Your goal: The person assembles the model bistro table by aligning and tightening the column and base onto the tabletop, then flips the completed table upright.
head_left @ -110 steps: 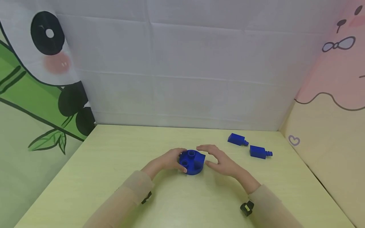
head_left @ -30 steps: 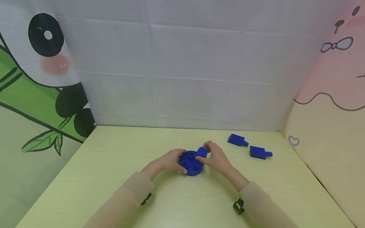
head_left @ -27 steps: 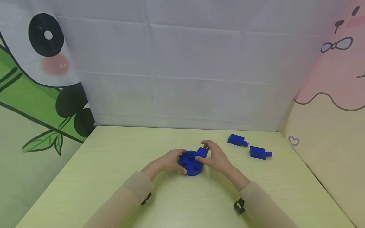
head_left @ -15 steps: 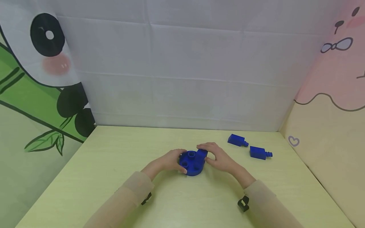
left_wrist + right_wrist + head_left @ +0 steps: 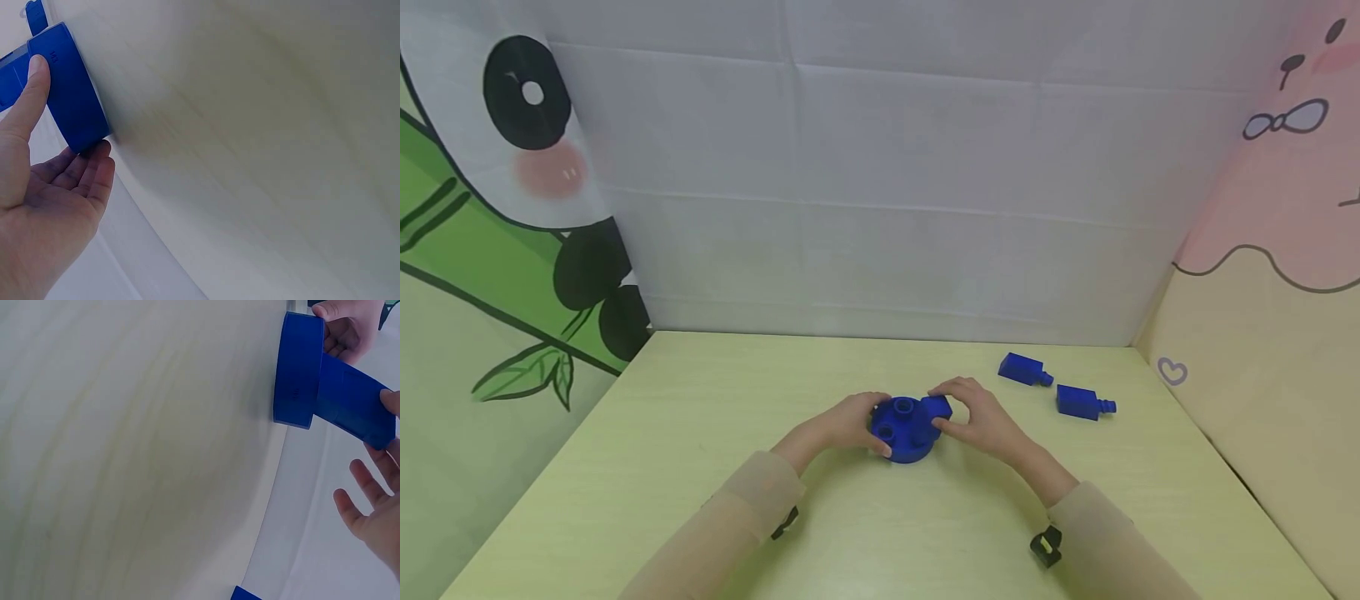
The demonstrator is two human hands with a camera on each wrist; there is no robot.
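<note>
A round blue base (image 5: pixel 907 452) with ring-shaped sockets sits on the table. My left hand (image 5: pixel 848 423) grips its left side, thumb in front and fingers behind; the left wrist view shows the thumb against the base's side wall (image 5: pixel 78 94). On the right of the base stands a blue rectangular block (image 5: pixel 937 406). My right hand (image 5: pixel 988 423) pinches this block between thumb and a finger near its free end, the other fingers spread. In the right wrist view the block (image 5: pixel 351 400) projects at a slant from the base (image 5: pixel 299 372). Where they join is hidden.
Two more blue blocks with threaded stubs, one farther back (image 5: pixel 1022 368) and one nearer (image 5: pixel 1078 402), lie on the pale yellow table (image 5: pixel 700 400) to the right. A white cloth backdrop (image 5: pixel 895 267) rises behind, with printed panels at both sides.
The right hand has repeatedly loosened and regripped the block, which has turned and now leans further right than half a second ago. The left hand and base have stayed put.
</note>
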